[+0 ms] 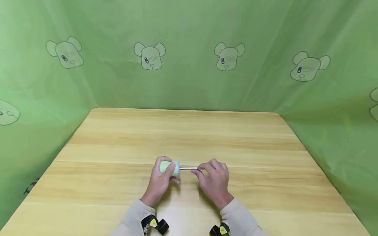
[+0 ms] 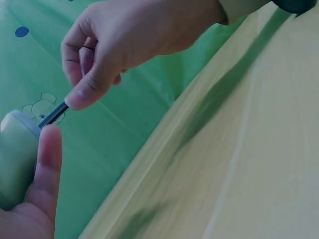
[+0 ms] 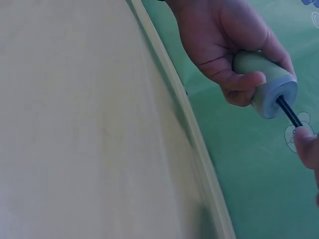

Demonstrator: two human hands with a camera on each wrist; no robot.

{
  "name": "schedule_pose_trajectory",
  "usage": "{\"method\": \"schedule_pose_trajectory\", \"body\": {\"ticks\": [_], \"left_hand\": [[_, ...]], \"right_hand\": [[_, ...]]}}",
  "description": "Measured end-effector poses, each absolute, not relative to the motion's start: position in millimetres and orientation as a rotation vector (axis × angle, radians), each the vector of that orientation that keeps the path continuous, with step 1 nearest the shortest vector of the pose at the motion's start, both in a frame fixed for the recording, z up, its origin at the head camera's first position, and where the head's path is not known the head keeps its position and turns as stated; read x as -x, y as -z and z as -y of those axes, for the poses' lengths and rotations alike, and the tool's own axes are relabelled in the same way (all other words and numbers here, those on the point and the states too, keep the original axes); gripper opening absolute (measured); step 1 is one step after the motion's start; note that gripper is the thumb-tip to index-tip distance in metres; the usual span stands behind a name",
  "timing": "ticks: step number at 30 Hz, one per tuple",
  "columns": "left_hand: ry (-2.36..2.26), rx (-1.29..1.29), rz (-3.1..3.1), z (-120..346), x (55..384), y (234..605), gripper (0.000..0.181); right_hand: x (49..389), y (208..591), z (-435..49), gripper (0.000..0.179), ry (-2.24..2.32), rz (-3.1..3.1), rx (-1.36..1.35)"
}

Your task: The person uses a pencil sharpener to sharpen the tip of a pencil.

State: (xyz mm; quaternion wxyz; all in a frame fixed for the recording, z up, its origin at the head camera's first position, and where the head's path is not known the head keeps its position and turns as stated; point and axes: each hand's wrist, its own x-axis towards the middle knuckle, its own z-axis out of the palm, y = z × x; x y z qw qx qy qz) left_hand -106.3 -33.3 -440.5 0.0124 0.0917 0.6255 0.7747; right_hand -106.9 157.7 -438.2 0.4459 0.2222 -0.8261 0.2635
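Note:
My left hand point(image 1: 158, 183) grips a small light-green cylinder point(image 1: 164, 166) with a pale blue end. The cylinder lies on its side, above the wooden table. From a round hole in the blue end point(image 3: 287, 89) comes a slim, dark, pencil-like rod point(image 1: 187, 168), shiny along its length in the head view. My right hand point(image 1: 215, 183) pinches this rod between thumb and fingertips, a short way out from the cylinder. Its inserted end is hidden inside. In the left wrist view, the left thumb point(image 2: 50, 154) lies along the cylinder near the rod.
The light wooden table point(image 1: 189, 134) stretches out around both hands. Green cloth point(image 1: 189, 88) printed with bear heads hangs behind it and at both sides. Black wrist cameras point(image 1: 161, 226) sit at the cuffs near the front.

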Motion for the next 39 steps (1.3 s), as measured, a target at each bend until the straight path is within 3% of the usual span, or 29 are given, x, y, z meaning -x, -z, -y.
{"method": "schedule_pose_trajectory", "body": {"ticks": [16, 26, 31, 39], "left_hand": [[-2.331, -0.514, -2.034, 35, 109, 438, 0.019], [-2.162, -0.612, -2.166, 33, 106, 437, 0.021], [-2.265, -0.502, -2.176, 32, 106, 439, 0.02], [-2.385, -0.329, -2.061, 31, 105, 437, 0.024]], "right_hand": [[106, 435, -161, 0.022, -0.618, 2.229, -0.555], [104, 415, -172, 0.022, -1.165, 2.782, -0.424], [107, 425, -166, 0.012, -0.793, 2.519, -0.524], [110, 438, -161, 0.039, -0.595, 2.169, -0.563]]}}
